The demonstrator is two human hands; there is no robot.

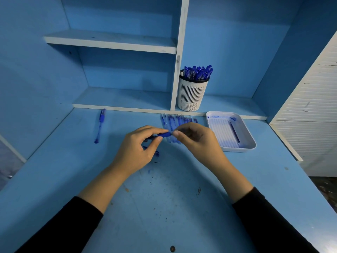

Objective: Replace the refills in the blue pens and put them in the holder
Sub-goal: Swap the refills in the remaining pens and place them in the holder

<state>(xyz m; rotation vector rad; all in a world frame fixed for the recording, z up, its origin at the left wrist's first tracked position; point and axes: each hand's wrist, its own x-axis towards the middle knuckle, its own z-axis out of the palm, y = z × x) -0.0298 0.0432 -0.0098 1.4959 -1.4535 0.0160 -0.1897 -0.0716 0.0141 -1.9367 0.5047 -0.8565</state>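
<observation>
Blue is covering nearly everything I am watching through the head camera: the tabletop, the back wall, the pens. In the middle of the view the left hand is gripping a blue pen by its barrel. Its fingers are curling round it with the thumb lying along the side, and the pen is lying roughly level, pointing toward 3 o'clock. The right hand is meeting it there, its fingers closing in a pinch on the pen's end. That spot is blurring, so I cannot tell which part they are holding.

Just behind the hands, at 12 o'clock, a row of pens is lying side by side on the tabletop. Farther back, at 1 o'clock, the white slotted holder is standing upright on the lower shelf, packed with capped pens. At 3 o'clock a white tray is sitting near the right hand, holding a layer of clear refills. At 10 o'clock, well apart, a single pen is lying alone. A small blue piece is peeking out beneath the left hand. Black sleeves are covering both forearms.
</observation>
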